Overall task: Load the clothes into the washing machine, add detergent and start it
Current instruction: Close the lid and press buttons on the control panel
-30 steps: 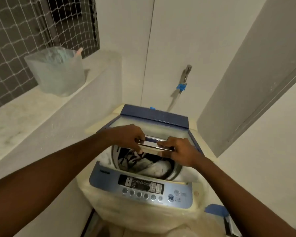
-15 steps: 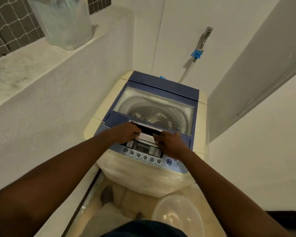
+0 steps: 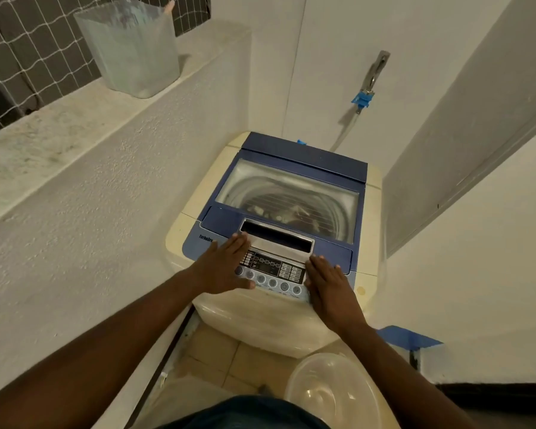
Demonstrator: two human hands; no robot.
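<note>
The top-loading washing machine (image 3: 195, 224) stands in a narrow corner, cream with a blue top. Its blue lid (image 3: 304, 162) lies flat and closed; through the lid's window clothes (image 3: 291, 213) show dimly in the drum. The control panel (image 3: 273, 270) with a row of round buttons runs along the front edge. My left hand (image 3: 223, 267) rests flat, fingers spread, on the panel's left end. My right hand (image 3: 328, 286) lies flat on the panel's right end. Neither hand holds anything.
A translucent plastic container (image 3: 130, 48) stands on the ledge at upper left, before a netted opening. A tap with a blue hose fitting (image 3: 362, 99) is on the back wall. A clear plastic tub (image 3: 331, 394) sits on the floor by my legs. Walls close in on both sides.
The lid, half raised with both hands on its handle a second ago, now lies shut. My hands have let go of the handle and moved down onto the control panel.
</note>
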